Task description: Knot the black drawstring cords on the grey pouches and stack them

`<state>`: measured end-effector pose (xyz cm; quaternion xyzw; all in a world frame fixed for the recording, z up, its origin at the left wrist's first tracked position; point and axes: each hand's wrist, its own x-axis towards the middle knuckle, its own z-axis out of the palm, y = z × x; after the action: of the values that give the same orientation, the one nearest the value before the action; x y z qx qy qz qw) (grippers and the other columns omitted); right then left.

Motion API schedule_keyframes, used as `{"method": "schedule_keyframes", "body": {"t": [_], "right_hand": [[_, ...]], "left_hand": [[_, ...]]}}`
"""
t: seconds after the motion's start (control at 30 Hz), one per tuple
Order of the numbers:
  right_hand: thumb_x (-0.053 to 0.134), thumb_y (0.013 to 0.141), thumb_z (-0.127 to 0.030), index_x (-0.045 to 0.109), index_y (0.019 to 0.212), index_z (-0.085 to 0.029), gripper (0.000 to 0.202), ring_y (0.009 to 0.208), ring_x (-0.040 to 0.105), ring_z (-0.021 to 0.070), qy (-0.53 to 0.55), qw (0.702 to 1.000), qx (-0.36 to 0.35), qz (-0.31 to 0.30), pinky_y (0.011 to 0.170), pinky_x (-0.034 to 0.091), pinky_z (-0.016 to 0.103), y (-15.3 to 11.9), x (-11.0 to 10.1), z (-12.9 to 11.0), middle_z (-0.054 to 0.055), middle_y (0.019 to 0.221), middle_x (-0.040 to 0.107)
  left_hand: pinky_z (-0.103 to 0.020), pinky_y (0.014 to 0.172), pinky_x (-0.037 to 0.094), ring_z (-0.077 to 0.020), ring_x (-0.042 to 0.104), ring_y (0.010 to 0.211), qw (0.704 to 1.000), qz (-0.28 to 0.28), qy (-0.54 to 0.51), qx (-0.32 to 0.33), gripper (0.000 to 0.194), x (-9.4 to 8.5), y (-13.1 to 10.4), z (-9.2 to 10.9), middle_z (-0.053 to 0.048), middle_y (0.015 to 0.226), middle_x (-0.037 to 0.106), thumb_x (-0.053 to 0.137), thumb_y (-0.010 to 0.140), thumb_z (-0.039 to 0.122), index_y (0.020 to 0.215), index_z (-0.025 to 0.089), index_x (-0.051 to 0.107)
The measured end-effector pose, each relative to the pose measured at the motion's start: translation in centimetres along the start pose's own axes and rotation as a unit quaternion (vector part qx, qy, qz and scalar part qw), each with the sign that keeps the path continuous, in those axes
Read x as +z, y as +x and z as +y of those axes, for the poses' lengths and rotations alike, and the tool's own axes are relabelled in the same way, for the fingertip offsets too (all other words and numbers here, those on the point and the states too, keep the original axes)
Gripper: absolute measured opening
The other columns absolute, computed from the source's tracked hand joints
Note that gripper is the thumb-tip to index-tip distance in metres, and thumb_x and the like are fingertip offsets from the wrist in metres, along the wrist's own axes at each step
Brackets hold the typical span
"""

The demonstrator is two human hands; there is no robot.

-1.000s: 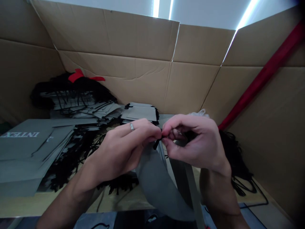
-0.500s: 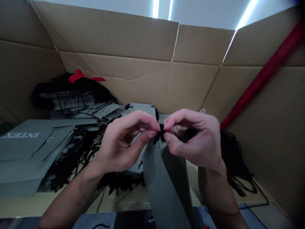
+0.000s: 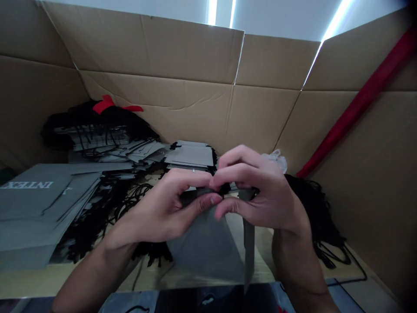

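Observation:
My left hand (image 3: 169, 204) pinches the top edge of a grey bag (image 3: 208, 252) between thumb and fingers. The bag hangs below, one panel facing me and a narrow side seen edge-on at the right. My right hand (image 3: 257, 187) meets the left fingertips, its fingers curled around a short black cord (image 3: 224, 188) at the bag's top. Most of the cord is hidden by the fingers. Behind the hands lies a stack of grey bags (image 3: 192, 154) with black cord ends along its sides.
Grey bags (image 3: 29, 208) with white lettering and black cords lie at left. Behind them is a corded pile (image 3: 107, 134) with a red strip (image 3: 106, 103). Black cords (image 3: 316, 208) lie at right. Cardboard walls (image 3: 182, 95) surround the table (image 3: 32, 280); a red strap (image 3: 358, 104) slants at right.
The bag has turned, so its panel now faces me. Both hands have shifted slightly and the right fingers have come over the left fingertips. The stack behind shows more.

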<state>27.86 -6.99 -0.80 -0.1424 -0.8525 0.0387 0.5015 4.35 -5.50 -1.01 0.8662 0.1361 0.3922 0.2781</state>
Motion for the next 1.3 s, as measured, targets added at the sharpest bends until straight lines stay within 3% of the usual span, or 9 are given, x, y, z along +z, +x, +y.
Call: {"method": "schedule_keyframes", "body": {"t": [0.13, 0.27, 0.37, 0.53, 0.67, 0.8, 0.97, 1.13, 1.3], "right_hand": [[0.097, 0.092, -0.017, 0.077, 0.094, -0.015, 0.02, 0.073, 0.065, 0.0072, 0.023, 1.0, 0.013, 0.01, 0.069, 0.053, 0.019, 0.0, 0.4, 0.6, -0.001, 0.086, 0.076], [0.094, 0.095, -0.018, 0.076, 0.094, -0.015, 0.019, 0.075, 0.067, 0.0081, -0.019, 1.0, 0.02, -0.008, 0.071, 0.055, 0.019, -0.1, 0.5, 0.2, 0.001, 0.089, 0.075], [0.089, 0.099, -0.016, 0.074, 0.096, -0.016, 0.015, 0.078, 0.068, 0.0092, -0.046, 0.999, 0.021, -0.013, 0.073, 0.057, 0.02, -0.2, 0.5, -0.1, 0.002, 0.092, 0.076], [0.086, 0.1, -0.011, 0.073, 0.095, -0.016, 0.014, 0.082, 0.069, 0.01, -0.045, 0.998, 0.012, 0.033, 0.077, 0.058, 0.021, -0.3, 1.0, -0.2, 0.002, 0.091, 0.075], [0.09, 0.096, -0.008, 0.074, 0.094, -0.017, 0.018, 0.079, 0.068, 0.0083, -0.025, 0.998, 0.027, 0.048, 0.075, 0.056, 0.019, -0.2, 1.1, -0.5, -0.001, 0.089, 0.075], [0.087, 0.098, -0.01, 0.077, 0.094, -0.016, 0.013, 0.077, 0.066, 0.0074, -0.027, 0.999, 0.041, 0.016, 0.073, 0.055, 0.02, -0.2, 0.9, -1.0, -0.001, 0.088, 0.075], [0.079, 0.104, -0.011, 0.079, 0.1, -0.018, 0.007, 0.08, 0.072, 0.0084, -0.014, 0.998, 0.05, 0.016, 0.077, 0.058, 0.021, -0.1, 0.9, -1.4, 0.0, 0.095, 0.084], [0.089, 0.097, -0.015, 0.079, 0.094, -0.018, 0.01, 0.07, 0.067, 0.0093, -0.024, 0.997, 0.074, 0.012, 0.068, 0.055, 0.022, 0.0, 0.8, -1.5, -0.001, 0.084, 0.079], [0.092, 0.096, -0.02, 0.081, 0.092, -0.017, 0.012, 0.067, 0.067, 0.0082, 0.03, 0.996, 0.085, -0.018, 0.064, 0.053, 0.02, 0.2, 0.7, -1.7, -0.002, 0.08, 0.079]], "left_hand": [[-0.021, 0.071, 0.054, -0.0113, 0.068, 0.073, 0.999, 0.008, 0.052, 0.003, 0.017, 0.1, -0.1, 0.3, 0.001, 0.082, 0.078, 0.068, 0.105, 0.013, 0.093, 0.017, 0.079], [-0.02, 0.062, 0.049, -0.0081, 0.063, 0.063, 0.992, 0.052, 0.112, 0.01, 0.016, 0.5, -0.2, 0.3, 0.004, 0.074, 0.076, 0.072, 0.101, 0.014, 0.088, 0.016, 0.08], [-0.02, 0.06, 0.049, -0.0091, 0.068, 0.064, 0.99, 0.074, 0.122, 0.008, 0.011, 0.8, -0.4, 0.1, 0.003, 0.076, 0.079, 0.076, 0.097, 0.014, 0.088, 0.017, 0.081], [-0.02, 0.06, 0.05, -0.0091, 0.069, 0.063, 0.978, 0.136, 0.155, 0.043, 0.015, 1.2, -0.4, 0.0, 0.002, 0.073, 0.076, 0.071, 0.102, 0.014, 0.09, 0.016, 0.08], [-0.021, 0.067, 0.053, -0.0098, 0.07, 0.071, 0.968, 0.115, 0.207, 0.085, 0.014, 1.2, -0.4, -0.1, -0.001, 0.085, 0.079, 0.067, 0.107, 0.013, 0.1, 0.014, 0.079], [-0.023, 0.067, 0.054, -0.0117, 0.073, 0.073, 0.963, 0.097, 0.23, 0.097, 0.007, 1.1, -0.6, -0.3, -0.001, 0.088, 0.08, 0.072, 0.099, 0.014, 0.096, 0.017, 0.077], [-0.021, 0.068, 0.055, -0.0103, 0.076, 0.072, 0.958, 0.161, 0.23, 0.054, 0.016, 1.6, -1.0, -0.3, 0.005, 0.089, 0.082, 0.075, 0.096, 0.015, 0.11, 0.022, 0.072], [-0.022, 0.064, 0.051, -0.01, 0.067, 0.068, 0.98, 0.083, 0.177, 0.024, 0.011, 1.5, -0.7, -0.1, 0.004, 0.083, 0.077, 0.07, 0.09, 0.015, 0.1, 0.019, 0.072], [-0.022, 0.058, 0.049, -0.0097, 0.06, 0.063, 0.995, 0.098, 0.029, 0.017, 0.009, 1.7, -0.4, 0.1, 0.003, 0.075, 0.069, 0.073, 0.084, 0.01, 0.086, 0.018, 0.07]]}}
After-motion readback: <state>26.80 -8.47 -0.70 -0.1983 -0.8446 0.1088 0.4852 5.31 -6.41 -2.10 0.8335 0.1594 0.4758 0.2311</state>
